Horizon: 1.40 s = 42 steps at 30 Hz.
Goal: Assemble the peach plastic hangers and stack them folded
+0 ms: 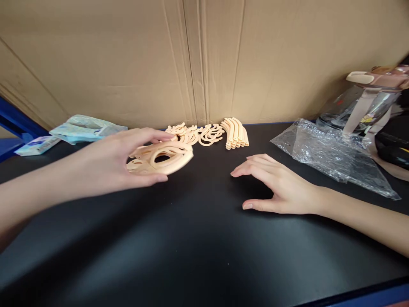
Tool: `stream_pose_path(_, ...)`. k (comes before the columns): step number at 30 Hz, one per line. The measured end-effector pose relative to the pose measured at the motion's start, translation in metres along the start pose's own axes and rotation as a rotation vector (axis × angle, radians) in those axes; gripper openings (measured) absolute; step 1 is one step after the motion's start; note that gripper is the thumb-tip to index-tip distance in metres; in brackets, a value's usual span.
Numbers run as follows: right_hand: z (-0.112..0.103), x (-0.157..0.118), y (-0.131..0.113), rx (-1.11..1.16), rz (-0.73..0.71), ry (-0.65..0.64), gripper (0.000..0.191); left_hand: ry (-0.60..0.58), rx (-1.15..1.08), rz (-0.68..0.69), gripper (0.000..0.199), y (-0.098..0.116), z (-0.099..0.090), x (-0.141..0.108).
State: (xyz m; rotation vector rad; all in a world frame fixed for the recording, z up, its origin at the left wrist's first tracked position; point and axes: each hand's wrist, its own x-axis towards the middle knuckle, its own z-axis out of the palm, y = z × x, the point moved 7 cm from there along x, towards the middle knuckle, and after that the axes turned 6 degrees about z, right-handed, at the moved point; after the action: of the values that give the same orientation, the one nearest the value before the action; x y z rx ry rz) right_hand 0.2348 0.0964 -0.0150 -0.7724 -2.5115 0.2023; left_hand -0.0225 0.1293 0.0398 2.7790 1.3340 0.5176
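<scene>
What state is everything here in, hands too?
Beige curved openwork: held
Left hand: closed on it
Right hand: open, empty
Beige curved strips: loosely heaped
Beige curved tubes: stacked, aligned
Clear plastic bag: crumpled
Transparent bottle with pinkish lid: lid on
Pale-blue soft pack: lying down
Small white-blue packet: lying flat

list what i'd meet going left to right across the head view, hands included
White-and-blue packet → light-blue packet → left hand → held cream curved pieces → heap of thin curved pieces → bundle of thicker curved tubes → right hand → clear plastic bag.
</scene>
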Motion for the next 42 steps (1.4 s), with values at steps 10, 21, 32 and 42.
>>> stream_pose_path(10, 0.003, 0.002, 0.000, -0.002, -0.011, -0.033, 0.040, -0.068, -0.110, -0.108, 0.081, -0.056, 0.010, -0.004)
stream_pose_path(21, 0.004, 0.002, -0.001, -0.021, -0.018, -0.055, 0.038, -0.102, -0.169, -0.134, 0.071, -0.063, 0.015, 0.000)
stream_pose_path(32, 0.005, 0.002, -0.001, -0.026, -0.026, -0.061, 0.038, -0.105, -0.156, -0.081, 0.065, -0.056, 0.018, 0.002)
stream_pose_path(42, 0.005, 0.002, -0.001, -0.020, -0.034, -0.052, 0.039, -0.145, -0.174, -0.151, 0.081, -0.059, 0.018, 0.003)
